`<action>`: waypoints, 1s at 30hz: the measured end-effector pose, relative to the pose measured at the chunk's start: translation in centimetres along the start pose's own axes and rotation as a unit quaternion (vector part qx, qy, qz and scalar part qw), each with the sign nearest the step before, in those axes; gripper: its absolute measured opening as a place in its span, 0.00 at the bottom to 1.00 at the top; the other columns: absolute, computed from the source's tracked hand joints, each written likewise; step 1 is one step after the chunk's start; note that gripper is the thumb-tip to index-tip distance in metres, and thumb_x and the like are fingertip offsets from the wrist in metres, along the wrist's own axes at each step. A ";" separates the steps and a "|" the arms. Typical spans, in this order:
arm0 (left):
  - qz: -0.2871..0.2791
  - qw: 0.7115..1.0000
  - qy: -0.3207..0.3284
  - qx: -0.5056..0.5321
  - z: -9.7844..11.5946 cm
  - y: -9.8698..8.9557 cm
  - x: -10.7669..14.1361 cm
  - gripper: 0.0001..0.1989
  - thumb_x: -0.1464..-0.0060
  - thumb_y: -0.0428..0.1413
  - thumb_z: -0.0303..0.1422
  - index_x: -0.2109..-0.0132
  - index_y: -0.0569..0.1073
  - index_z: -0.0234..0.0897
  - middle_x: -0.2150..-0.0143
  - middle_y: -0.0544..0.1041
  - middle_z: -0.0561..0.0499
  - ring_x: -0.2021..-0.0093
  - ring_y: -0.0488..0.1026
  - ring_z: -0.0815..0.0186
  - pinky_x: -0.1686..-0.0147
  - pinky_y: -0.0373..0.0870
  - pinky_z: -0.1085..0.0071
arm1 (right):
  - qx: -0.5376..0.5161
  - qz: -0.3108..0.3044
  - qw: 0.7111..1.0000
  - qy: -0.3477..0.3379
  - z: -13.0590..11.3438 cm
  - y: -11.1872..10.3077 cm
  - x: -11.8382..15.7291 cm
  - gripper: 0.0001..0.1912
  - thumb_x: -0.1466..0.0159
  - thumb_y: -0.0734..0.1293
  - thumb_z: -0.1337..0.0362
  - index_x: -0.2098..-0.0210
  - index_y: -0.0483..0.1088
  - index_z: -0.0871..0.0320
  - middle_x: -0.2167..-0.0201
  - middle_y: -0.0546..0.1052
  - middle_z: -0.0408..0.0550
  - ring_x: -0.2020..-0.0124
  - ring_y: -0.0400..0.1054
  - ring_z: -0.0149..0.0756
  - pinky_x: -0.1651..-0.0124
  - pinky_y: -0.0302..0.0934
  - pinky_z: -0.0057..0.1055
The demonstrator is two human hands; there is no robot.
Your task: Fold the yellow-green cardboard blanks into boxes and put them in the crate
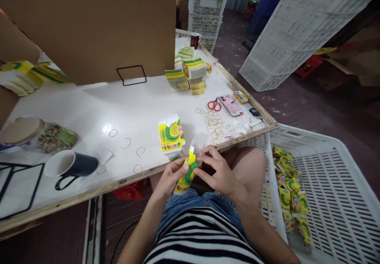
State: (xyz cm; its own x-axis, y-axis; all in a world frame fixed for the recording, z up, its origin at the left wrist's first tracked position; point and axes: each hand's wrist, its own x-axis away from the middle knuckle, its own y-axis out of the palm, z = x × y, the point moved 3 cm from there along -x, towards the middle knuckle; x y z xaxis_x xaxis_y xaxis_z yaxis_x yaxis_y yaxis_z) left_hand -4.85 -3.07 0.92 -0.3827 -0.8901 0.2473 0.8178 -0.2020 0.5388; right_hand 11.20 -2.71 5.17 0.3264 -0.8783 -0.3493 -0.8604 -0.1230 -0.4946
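Observation:
Over my lap, at the table's front edge, I hold a small yellow and green carton (187, 177) tilted, with a white flap sticking up at its top. My left hand (174, 173) grips it from the left, the thumb across its front. My right hand (218, 169) is closed at its upper right edge, thumb and fingers bent against it; whether something small is also between those fingers cannot be made out. Just beyond my hands lies a stack of flat printed cartons (171, 134) of the same pattern.
Loose rubber bands (215, 125), red-handled scissors (214, 105) and a pink phone (230, 105) lie to the right. Carton bundles (192, 68) sit farther back. A dark mug (80, 164) stands left. A white crate (335, 153) with filled packs is at my right; cardboard (103, 26) rises behind.

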 end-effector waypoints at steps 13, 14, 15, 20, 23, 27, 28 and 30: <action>0.093 0.968 0.134 -0.189 -1.0 0.7 -0.3 0.30 0.42 0.58 0.38 0.37 0.58 0.39 0.52 0.78 0.43 0.55 0.77 0.60 0.52 0.73 0.63 | -0.118 0.139 0.961 0.208 2.9 1.9 1.8 0.11 0.37 0.67 0.56 0.65 0.72 0.59 0.73 0.74 0.45 0.73 0.66 0.33 0.69 0.62 0.28; 0.086 0.966 0.140 -0.199 -0.9 0.6 -0.1 0.32 0.42 0.58 0.37 0.35 0.54 0.40 0.52 0.77 0.43 0.54 0.77 0.60 0.52 0.73 0.63 | -0.130 0.139 0.960 0.203 3.0 1.7 1.8 0.12 0.37 0.68 0.57 0.59 0.71 0.58 0.71 0.75 0.45 0.73 0.66 0.33 0.69 0.62 0.28; 0.072 0.966 0.143 -0.201 -0.7 0.6 0.0 0.34 0.42 0.58 0.36 0.34 0.51 0.41 0.51 0.77 0.43 0.53 0.76 0.59 0.52 0.73 0.62 | -0.148 0.138 0.960 0.193 3.0 1.5 1.8 0.16 0.38 0.68 0.57 0.52 0.69 0.57 0.69 0.76 0.45 0.72 0.68 0.33 0.69 0.63 0.28; -0.022 0.978 0.117 -0.173 0.4 0.6 0.3 0.29 0.43 0.59 0.35 0.37 0.59 0.42 0.50 0.77 0.44 0.51 0.75 0.57 0.51 0.72 0.63 | -0.198 0.088 0.966 0.139 2.6 0.5 1.8 0.19 0.35 0.67 0.60 0.46 0.65 0.53 0.59 0.75 0.48 0.64 0.71 0.34 0.63 0.65 0.28; -0.059 0.991 0.062 -0.107 0.3 0.6 0.4 0.21 0.48 0.63 0.33 0.48 0.67 0.41 0.57 0.78 0.48 0.60 0.77 0.62 0.61 0.74 0.69 | -0.193 0.026 0.971 0.136 2.4 0.0 1.7 0.10 0.34 0.65 0.59 0.55 0.70 0.55 0.64 0.74 0.46 0.67 0.69 0.33 0.65 0.63 0.27; -0.079 0.994 0.015 -0.069 -0.3 0.9 0.7 0.19 0.50 0.65 0.31 0.54 0.66 0.40 0.62 0.77 0.51 0.67 0.76 0.68 0.68 0.71 0.75 | -0.150 0.017 0.981 0.121 2.2 -0.7 1.4 0.10 0.33 0.64 0.59 0.68 0.70 0.57 0.72 0.71 0.44 0.71 0.65 0.32 0.68 0.59 0.28; -0.077 0.994 0.019 -0.069 -0.4 0.9 0.8 0.22 0.50 0.65 0.31 0.51 0.65 0.41 0.61 0.77 0.51 0.66 0.76 0.67 0.67 0.72 0.75 | -0.139 0.026 0.983 0.112 2.1 -0.8 1.4 0.11 0.33 0.64 0.59 0.70 0.70 0.57 0.73 0.71 0.44 0.71 0.64 0.33 0.67 0.59 0.28; -0.075 0.994 0.026 -0.068 -0.6 1.0 0.8 0.33 0.49 0.65 0.32 0.40 0.57 0.46 0.59 0.78 0.50 0.65 0.77 0.66 0.65 0.73 0.73 | -0.128 0.038 0.987 0.093 2.0 -0.8 1.3 0.13 0.33 0.64 0.60 0.72 0.69 0.57 0.73 0.71 0.44 0.70 0.65 0.33 0.66 0.59 0.29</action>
State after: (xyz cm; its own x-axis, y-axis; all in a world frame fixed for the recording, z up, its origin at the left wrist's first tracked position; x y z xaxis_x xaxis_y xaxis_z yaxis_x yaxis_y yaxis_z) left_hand -4.10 -4.24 1.21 -0.4850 -0.8651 0.1281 0.8054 -0.3848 0.4509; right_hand 13.06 -2.82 3.54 0.2000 -0.9560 -0.2145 -0.9583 -0.1453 -0.2462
